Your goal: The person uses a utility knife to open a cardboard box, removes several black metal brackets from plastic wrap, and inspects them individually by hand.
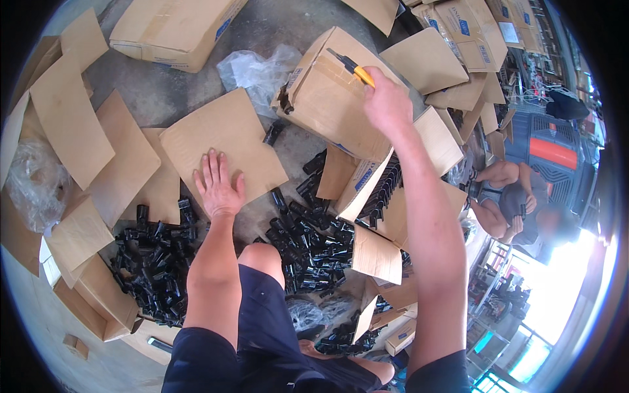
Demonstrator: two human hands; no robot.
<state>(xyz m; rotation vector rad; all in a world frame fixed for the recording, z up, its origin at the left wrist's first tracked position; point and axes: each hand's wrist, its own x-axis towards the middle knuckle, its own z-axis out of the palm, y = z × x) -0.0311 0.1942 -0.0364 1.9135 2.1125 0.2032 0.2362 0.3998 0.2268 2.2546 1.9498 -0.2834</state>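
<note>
My left hand (221, 188) lies flat with spread fingers on a square cardboard sheet (219, 128). Closed around a yellow-handled utility knife (362, 73) is my right hand (388, 105). The knife's dark front end points up and left, over the taped cardboard box (331, 98) that stands right of the sheet; whether it touches the box, I cannot tell. That box has a torn hole at its near left corner. A single black cylindrical part (274, 133) lies between sheet and box.
Black cylindrical parts form a left pile (154, 262) and a middle pile (308, 242). An open carton (380, 190) holds rows of them. Another box (177, 33) and clear plastic (259, 72) lie farther off. Open cartons (72, 118) crowd the left. A seated person (517, 203) is at right.
</note>
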